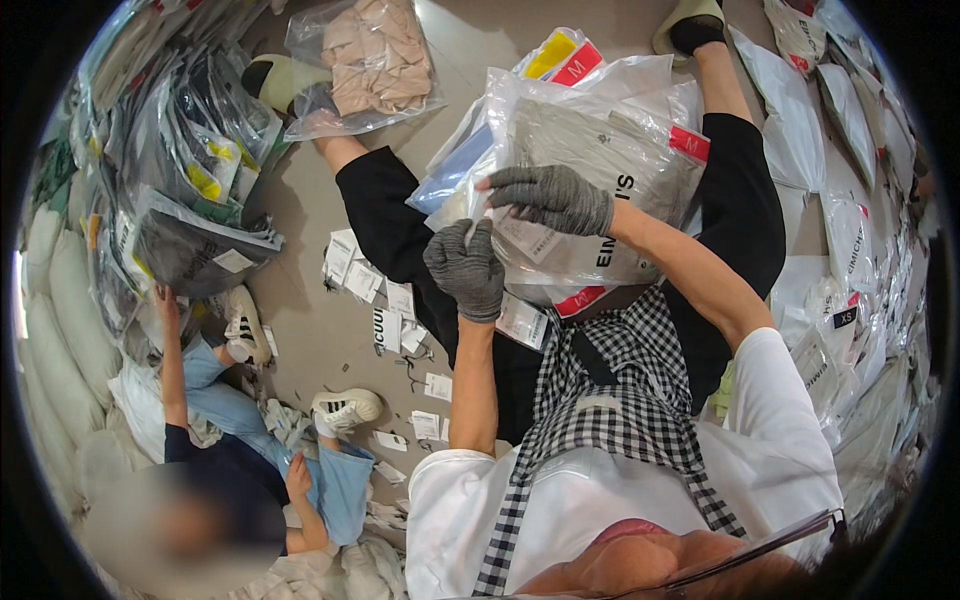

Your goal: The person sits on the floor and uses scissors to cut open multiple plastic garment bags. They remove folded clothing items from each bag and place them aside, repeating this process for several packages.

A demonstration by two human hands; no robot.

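Note:
On my lap lies a stack of clear plastic garment bags (640, 175), the top one holding folded beige clothing and bearing a red label. Both hands wear grey knit gloves. At the stack's left edge, my left hand (465, 270) is closed, pinching the white edge of a bag. Just above it, my right hand (555, 198) reaches across the top bag with its fingertips closed on that same edge. Exactly what lies between the fingertips is hard to see. A white paper tag (522, 320) rests by my left wrist, under the stack's near side.
A bag of peach clothing (375, 55) lies by my left foot. Piles of bagged garments (190, 150) rise on the left, and more bags (840, 240) on the right. Loose paper tags (365, 280) litter the floor. A co-worker (230, 480) sits at lower left, one hand touching a dark bag.

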